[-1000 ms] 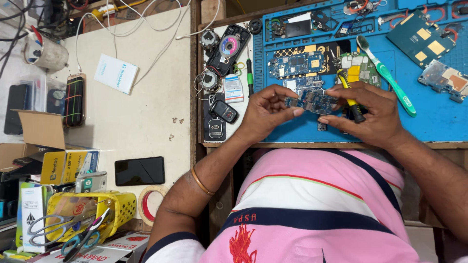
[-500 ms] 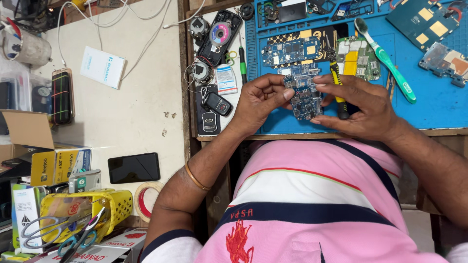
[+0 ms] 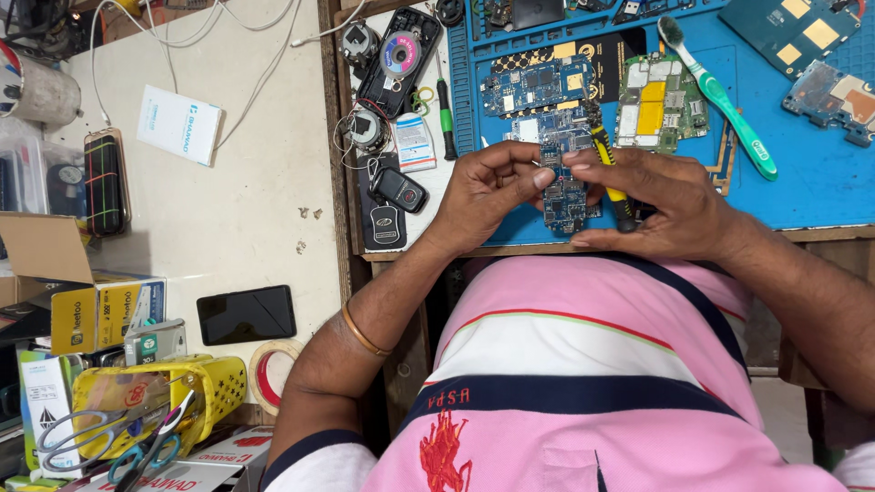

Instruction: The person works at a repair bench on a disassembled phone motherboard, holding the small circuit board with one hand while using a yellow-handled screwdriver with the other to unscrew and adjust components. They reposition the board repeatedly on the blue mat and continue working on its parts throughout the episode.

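Nearest the camera, a pink striped shirt (image 3: 583,383) fills the lower frame, and at near left a yellow basket (image 3: 214,392) holds scissors (image 3: 137,446), with a roll of tape (image 3: 269,374) and a dark phone (image 3: 246,314) lying just beyond it on the pale bench (image 3: 255,210). At the near edge of the blue work mat (image 3: 802,182), both hands meet over a small blue circuit board (image 3: 565,196): the left hand (image 3: 488,187), a bangle (image 3: 363,333) on its forearm, is closed on the board's left edge with thumb and fingertips, while the right hand (image 3: 661,205) is closed around a yellow-handled tool (image 3: 612,173), its forefinger pressing the board's upper part. Left of the hands a black car key fob (image 3: 398,189) rests on the bench. Farther off on the mat lie more circuit boards, one blue (image 3: 538,87) and one green with yellow patches (image 3: 661,105), and a green toothbrush (image 3: 720,96) lies slanted to their right. A green-handled screwdriver (image 3: 445,114) lies at the mat's left edge, near an opened black device with a round disc (image 3: 399,56)
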{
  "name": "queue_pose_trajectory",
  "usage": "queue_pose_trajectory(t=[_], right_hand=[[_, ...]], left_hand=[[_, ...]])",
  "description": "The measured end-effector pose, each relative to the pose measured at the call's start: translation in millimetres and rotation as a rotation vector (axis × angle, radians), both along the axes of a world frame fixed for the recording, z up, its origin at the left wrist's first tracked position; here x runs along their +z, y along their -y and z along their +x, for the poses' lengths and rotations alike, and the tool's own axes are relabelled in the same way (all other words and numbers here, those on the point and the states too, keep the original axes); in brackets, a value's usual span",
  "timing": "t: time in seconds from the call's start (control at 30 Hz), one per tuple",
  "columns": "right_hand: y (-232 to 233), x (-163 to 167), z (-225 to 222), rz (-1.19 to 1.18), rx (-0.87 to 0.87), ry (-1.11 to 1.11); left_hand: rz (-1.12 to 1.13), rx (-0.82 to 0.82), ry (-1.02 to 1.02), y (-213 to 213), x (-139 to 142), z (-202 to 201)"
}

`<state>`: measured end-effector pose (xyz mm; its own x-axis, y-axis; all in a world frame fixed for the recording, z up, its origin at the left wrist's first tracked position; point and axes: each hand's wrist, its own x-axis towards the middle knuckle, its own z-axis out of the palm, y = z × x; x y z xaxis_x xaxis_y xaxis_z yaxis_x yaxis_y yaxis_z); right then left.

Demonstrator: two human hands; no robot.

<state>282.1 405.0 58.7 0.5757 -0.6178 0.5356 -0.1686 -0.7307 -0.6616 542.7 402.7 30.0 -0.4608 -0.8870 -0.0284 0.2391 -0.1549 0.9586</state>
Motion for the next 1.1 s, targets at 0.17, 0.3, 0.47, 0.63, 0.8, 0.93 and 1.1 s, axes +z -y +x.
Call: queue_pose_trajectory(t=[0.17, 0.3, 0.47, 0.63, 0.8, 0.93, 1.1], right_hand=[[-3, -1, 1, -0.018, -0.009, 0.0], [-6, 2, 5, -0.021, -0.034, 0.01], [-6, 4, 5, -0.009, -0.047, 0.016], [-7, 2, 5, -0.018, -0.057, 0.004], [-9, 3, 7, 0.006, -0.063, 0.0], [-9, 3, 7, 0.02, -0.06, -0.004], [-8, 2, 7, 0.015, -0.059, -0.013]], left_hand=[[0.003, 0.011, -0.011, -3, -5, 0], [-0.003, 0.013, -0.015, -4, -7, 2], [-0.043, 0.039, 0.029, -3, -9, 0], [-0.081, 0.035, 0.005, -4, -14, 0], [-0.099, 0.038, -0.012, -5, -13, 0], [-0.095, 0.023, 0.021, -5, -8, 1], [-0.089, 0.011, 0.052, -3, -5, 2]])
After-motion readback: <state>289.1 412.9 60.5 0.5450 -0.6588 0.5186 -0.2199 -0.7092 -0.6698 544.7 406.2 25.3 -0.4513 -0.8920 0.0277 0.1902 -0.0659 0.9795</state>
